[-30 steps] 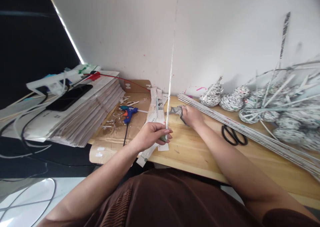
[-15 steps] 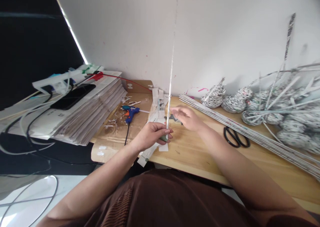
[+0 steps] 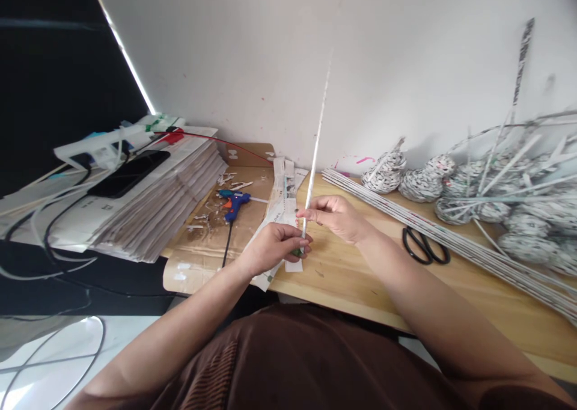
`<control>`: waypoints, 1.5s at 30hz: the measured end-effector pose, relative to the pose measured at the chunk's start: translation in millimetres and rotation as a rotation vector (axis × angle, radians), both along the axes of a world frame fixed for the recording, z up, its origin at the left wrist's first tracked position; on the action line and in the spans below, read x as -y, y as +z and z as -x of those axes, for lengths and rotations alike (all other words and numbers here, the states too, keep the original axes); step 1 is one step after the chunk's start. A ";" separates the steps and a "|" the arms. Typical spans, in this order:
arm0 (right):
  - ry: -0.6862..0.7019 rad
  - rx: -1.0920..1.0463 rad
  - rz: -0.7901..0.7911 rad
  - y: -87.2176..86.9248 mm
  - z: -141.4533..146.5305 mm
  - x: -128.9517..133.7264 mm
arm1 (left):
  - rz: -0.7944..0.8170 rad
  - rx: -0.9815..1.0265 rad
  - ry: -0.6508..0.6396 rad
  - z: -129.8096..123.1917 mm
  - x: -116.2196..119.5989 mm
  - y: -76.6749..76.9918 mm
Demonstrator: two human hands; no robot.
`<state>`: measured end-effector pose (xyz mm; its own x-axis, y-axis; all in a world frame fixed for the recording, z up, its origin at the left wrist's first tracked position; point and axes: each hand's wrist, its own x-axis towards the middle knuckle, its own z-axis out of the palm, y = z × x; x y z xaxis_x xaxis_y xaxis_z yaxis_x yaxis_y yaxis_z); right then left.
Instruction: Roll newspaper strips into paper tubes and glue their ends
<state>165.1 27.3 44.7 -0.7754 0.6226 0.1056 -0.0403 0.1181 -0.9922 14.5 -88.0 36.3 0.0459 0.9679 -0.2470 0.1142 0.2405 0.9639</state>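
A wooden table (image 3: 351,284) runs right of a tall paper stack (image 3: 180,199), and above it a long white paper stick (image 3: 317,142) leans nearly upright, its lower end clamped in the left hand (image 3: 269,249) and pinched just higher by the right hand (image 3: 337,219), near a blue glue gun (image 3: 237,204).

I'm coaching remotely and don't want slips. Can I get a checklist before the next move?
1. Left hand closed on the low part of the white rod: ok.
2. Right hand fingers at the rod, just above the left: ok.
3. Blue glue gun apart from both hands: ok.
4. Glue gun cool: cannot tell.
5. Black scissors handles apart from both hands: ok.
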 end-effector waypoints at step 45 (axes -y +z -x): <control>0.155 0.036 0.085 2.4 -2.2 -1.3 | 0.012 -0.030 -0.018 4.4 4.3 2.0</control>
